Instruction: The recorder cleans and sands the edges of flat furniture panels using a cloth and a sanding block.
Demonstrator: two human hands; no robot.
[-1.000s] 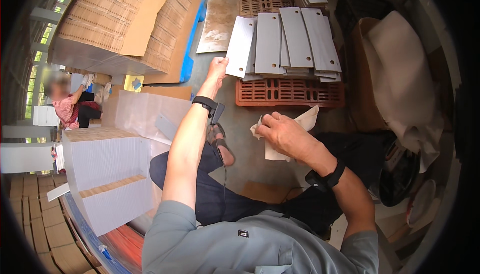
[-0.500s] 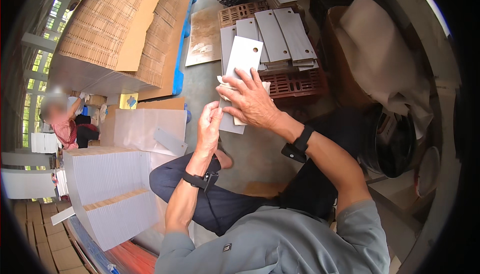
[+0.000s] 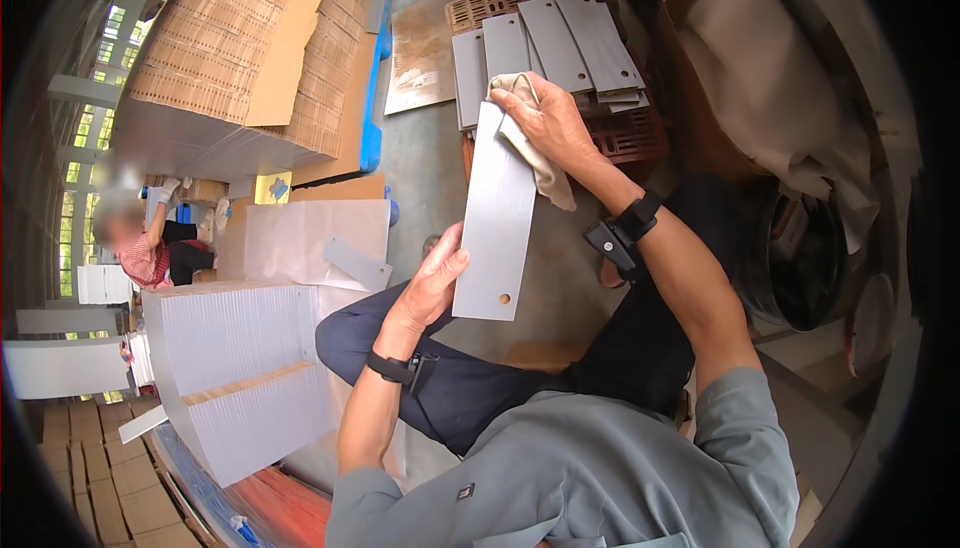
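- Left hand (image 3: 432, 283) clasping the lower edge of a long grey metal plate (image 3: 494, 218) (one small hole near its bottom corner), held upright above the lap.
- Right hand (image 3: 545, 123) clenched on a beige cloth (image 3: 535, 153), pressed to the plate's top.
- Behind: more grey plates (image 3: 560, 48) stacked on a red plastic crate (image 3: 630, 133).

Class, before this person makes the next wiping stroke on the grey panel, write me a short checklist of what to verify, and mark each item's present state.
1. Left hand grips the grey panel at its lower edge: ok.
2. Right hand presses the cloth on the panel's top end: ok.
3. Panel held off the lap: ok.
4. Panel face clean: cannot tell.
5. Stack of grey panels lies on the crate, within reach: ok.
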